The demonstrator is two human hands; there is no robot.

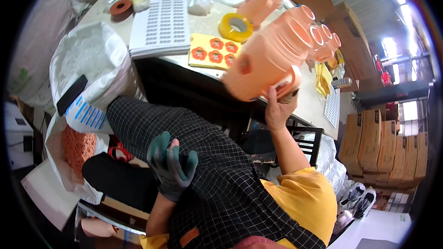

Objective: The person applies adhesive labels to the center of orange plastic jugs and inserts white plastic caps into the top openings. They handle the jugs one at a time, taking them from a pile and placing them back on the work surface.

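My right hand (279, 110) is bare and closed on the handle of a peach plastic jug (265, 60), held tilted over the table's front edge. The jug has an open threaded mouth and a small red sticker on its side. Over my lap, my left hand (173, 168) wears a grey-green glove with one fingertip bare. Its fingers are apart and slightly curled, with nothing in them. A yellow sheet of red flower-shaped stickers (214, 51) lies at the table edge, left of the jug. Behind that sheet sits a roll of yellow tape (236, 27).
More peach jugs (264, 2) stand on the table (117, 30). A stack of printed label sheets (159, 25) and a brown tape roll (121, 9) lie left. White sacks (124, 60) stand beside my legs, one showing peach pieces (78, 146). Cardboard boxes (364, 143) are stacked right.
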